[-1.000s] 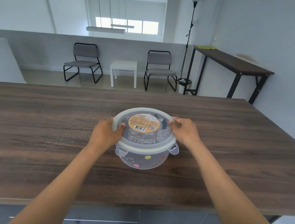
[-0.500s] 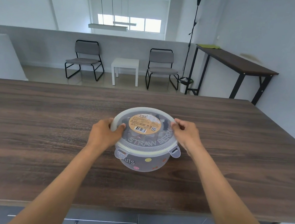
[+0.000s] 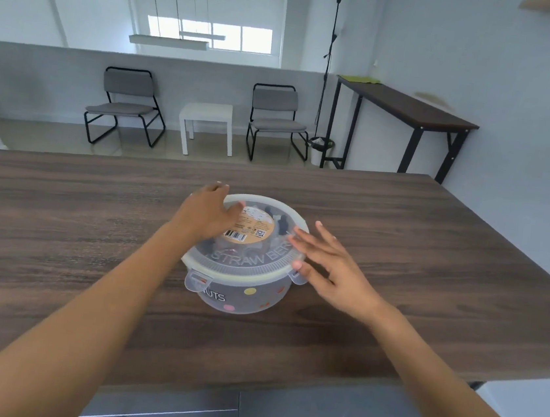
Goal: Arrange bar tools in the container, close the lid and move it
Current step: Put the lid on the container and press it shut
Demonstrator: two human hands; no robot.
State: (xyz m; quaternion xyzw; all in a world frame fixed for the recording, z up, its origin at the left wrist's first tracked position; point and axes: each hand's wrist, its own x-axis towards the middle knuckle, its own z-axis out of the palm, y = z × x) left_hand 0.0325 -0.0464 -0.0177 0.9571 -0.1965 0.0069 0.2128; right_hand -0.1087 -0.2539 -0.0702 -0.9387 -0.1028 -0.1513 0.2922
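Note:
A round clear plastic container [image 3: 243, 295] with coloured dots stands on the dark wooden table [image 3: 59, 225]. Its grey-rimmed lid [image 3: 246, 263] with an orange label lies on top, and dark bar tools show dimly through it. My left hand [image 3: 208, 212] rests flat on the lid's far left part, fingers spread. My right hand [image 3: 329, 262] hovers at the lid's right edge with fingers apart, its thumb near the right clip [image 3: 298, 278]. The front-left clip [image 3: 197, 280] sticks outward.
The table's near edge runs just below the container, with grey cabinets [image 3: 243, 410] under it. Beyond the far edge are two chairs [image 3: 277, 119], a small white side table [image 3: 208, 122] and a tall dark console table [image 3: 404, 110] by the right wall.
Both hands let go of the lid's sides. The left hand moved up onto the lid's top; the right hand opened and drew back to the right edge. The container stayed put.

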